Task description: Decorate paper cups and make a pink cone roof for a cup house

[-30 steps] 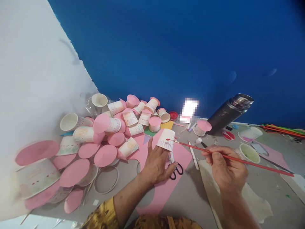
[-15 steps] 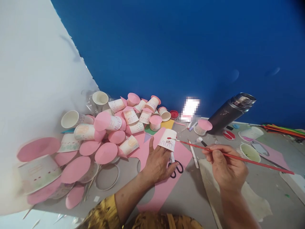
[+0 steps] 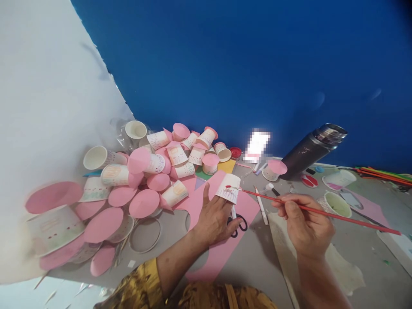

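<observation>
Your left hand (image 3: 214, 221), thumb splayed, props the upturned paper cup (image 3: 230, 184) from inside, above pink paper (image 3: 222, 257); your right hand (image 3: 305, 225) pinches the red-handled paintbrush (image 3: 350, 220). Brace the cup wall, dab lightly.

Soft light brightens the white wall (image 3: 41, 94); the left edge blurs, stretched.
</observation>
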Demonstrator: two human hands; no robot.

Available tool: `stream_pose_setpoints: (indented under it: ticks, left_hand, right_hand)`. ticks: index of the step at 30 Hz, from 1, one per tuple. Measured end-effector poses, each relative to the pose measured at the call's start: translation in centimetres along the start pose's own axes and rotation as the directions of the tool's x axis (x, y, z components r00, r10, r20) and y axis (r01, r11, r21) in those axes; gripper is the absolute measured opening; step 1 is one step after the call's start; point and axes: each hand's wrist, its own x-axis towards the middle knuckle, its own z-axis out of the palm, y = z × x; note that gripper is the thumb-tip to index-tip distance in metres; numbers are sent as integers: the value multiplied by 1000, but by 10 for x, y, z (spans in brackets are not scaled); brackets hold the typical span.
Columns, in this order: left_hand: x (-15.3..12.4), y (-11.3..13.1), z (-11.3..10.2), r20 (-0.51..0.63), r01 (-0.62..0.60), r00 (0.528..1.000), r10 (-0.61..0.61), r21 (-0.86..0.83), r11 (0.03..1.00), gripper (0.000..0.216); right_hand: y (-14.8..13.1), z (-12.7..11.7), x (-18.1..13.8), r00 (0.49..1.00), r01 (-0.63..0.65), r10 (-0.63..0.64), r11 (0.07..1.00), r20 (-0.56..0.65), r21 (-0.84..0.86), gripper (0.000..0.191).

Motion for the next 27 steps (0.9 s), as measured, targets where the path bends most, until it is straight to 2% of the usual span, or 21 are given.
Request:
stream_pose_setpoints:
  ticks: [5,10,12,13,14,15,16,17,18,19,20,21,23,27]
  left_hand:
    - [0,0,1,17,9,1000,-8,-35,999,33]
    - [2,-1,-7,30,50,998,-47,-114,992,37]
    - [4,-1,-14,51,68,997,-57,-237,969,38]
    - [5,-1,-18,71,86,995,-64,-356,930,39]
    - [6,-1,-22,98,115,992,-74,-518,848,43]
    - [7,-1,-26,128,156,987,-93,-698,699,50]
    - [8,-1,-30,167,200,980,-111,-856,478,57]
    - [10,0,-32,215,238,968,-125,-947,214,65]
    - [11,0,-35,271,268,953,-132,-962,-46,71]
    - [13,-1,-37,330,289,936,-126,-921,-262,74]
    - [14,-1,-39,384,304,916,-120,-856,-419,76]
    - [15,-1,-41,430,315,896,-111,-791,-525,77]
    - [17,-2,-43,494,330,864,-95,-700,-633,76]
    - [17,-1,-44,537,392,844,-7,-626,-674,81]
  right_hand:
    - [-5,5,-1,999,-21,24,997,-35,71,16]
    - [-6,10,5,981,40,-13,990,-194,134,19]
    - [-5,11,9,974,49,-13,986,-228,156,19]
    - [-4,11,11,974,39,-2,987,-228,158,20]
    - [-3,11,12,975,21,13,989,-221,148,21]
    - [-2,11,12,977,-3,28,993,-211,118,22]
    - [-1,12,13,979,-25,38,997,-203,68,23]
    - [-1,12,13,980,-43,43,999,-195,8,24]
    - [0,13,12,983,-55,45,997,-178,-53,25]
    - [0,13,12,989,-62,46,993,-144,-104,26]
    - [-1,14,12,995,-55,42,989,-92,-138,28]
    - [-1,15,12,999,-34,30,989,-28,-147,30]
    - [-2,17,12,996,18,-7,993,92,-120,35]
    - [-1,18,13,983,50,-32,994,180,-99,41]
